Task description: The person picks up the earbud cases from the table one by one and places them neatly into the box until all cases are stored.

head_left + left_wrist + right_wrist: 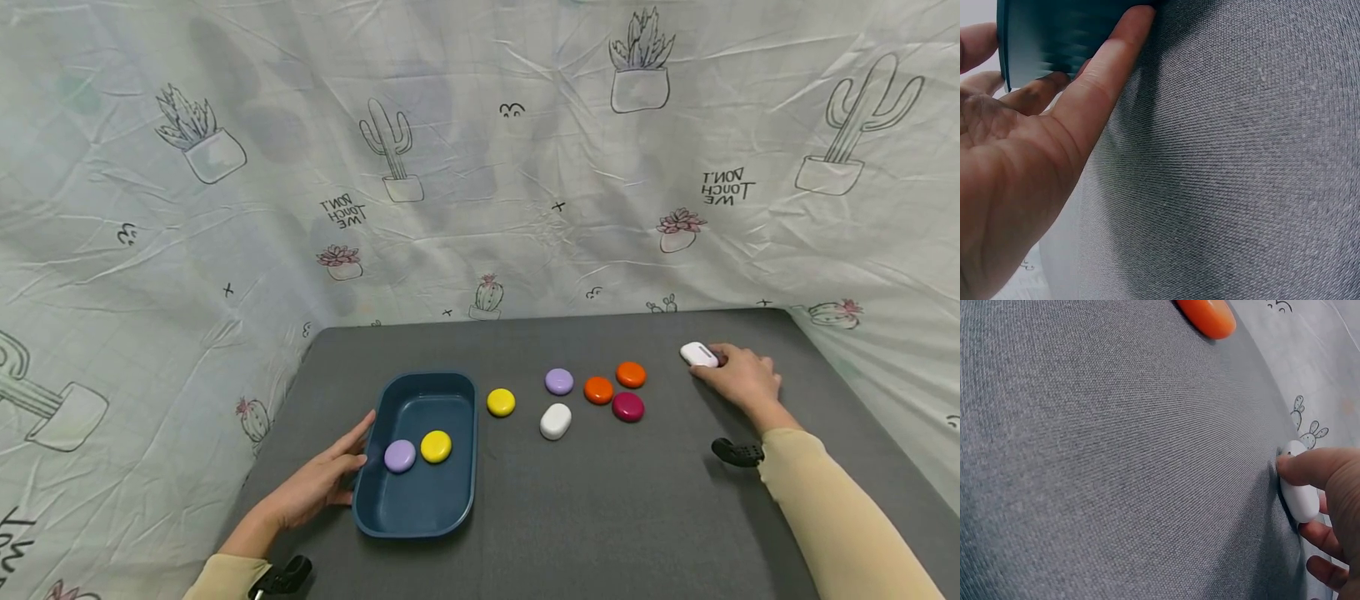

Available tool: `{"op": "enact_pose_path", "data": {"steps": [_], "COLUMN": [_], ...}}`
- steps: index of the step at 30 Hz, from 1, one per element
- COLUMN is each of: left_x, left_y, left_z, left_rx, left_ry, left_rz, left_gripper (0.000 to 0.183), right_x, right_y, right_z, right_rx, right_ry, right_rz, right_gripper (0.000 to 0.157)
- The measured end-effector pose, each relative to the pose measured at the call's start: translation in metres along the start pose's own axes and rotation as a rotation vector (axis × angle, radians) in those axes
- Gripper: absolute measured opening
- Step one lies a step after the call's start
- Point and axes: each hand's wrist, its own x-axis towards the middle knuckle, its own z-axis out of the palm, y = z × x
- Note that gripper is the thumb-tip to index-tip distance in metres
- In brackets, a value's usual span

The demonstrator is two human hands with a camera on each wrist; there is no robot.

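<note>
My left hand (318, 479) rests its fairly straight fingers against the outer left wall of a dark blue rectangular tray (463, 500). Inside the tray lie a purple disc (400, 456) and a yellow disc (436, 447). At the far right of the table, my right hand (742, 379) pinches a small white rounded case (697, 355) with a dark strip on top. In the right wrist view, the thumb is on one side of the white case (1300, 495) and fingers are on the other, low at the table surface.
Between the tray and my right hand lie a yellow disc (501, 402), a purple disc (558, 382), a white rounded piece (556, 422), two orange discs (598, 390) and a crimson disc (627, 407). Behind the grey table (570, 517) hangs a cactus-print cloth (465, 167).
</note>
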Motion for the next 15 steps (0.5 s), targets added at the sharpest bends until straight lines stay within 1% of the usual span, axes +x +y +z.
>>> {"op": "enact_pose_path", "data": {"steps": [5, 15], "left_x": [0.0, -0.002], "left_y": [0.004, 0.012], "left_z": [-0.001, -0.001], "left_rx": [0.002, -0.013], "left_ry": [-0.001, -0.004], "left_rz": [-0.007, -0.03], "left_gripper": [0.069, 0.069], "right_x": [0.002, 0.005], "right_y": [-0.002, -0.008], "right_z": [-0.004, -0.01], "right_rx": [-0.017, -0.018], "right_ry": [-0.02, -0.042], "right_rz": [0.011, 0.004], "right_gripper": [0.078, 0.069]}}
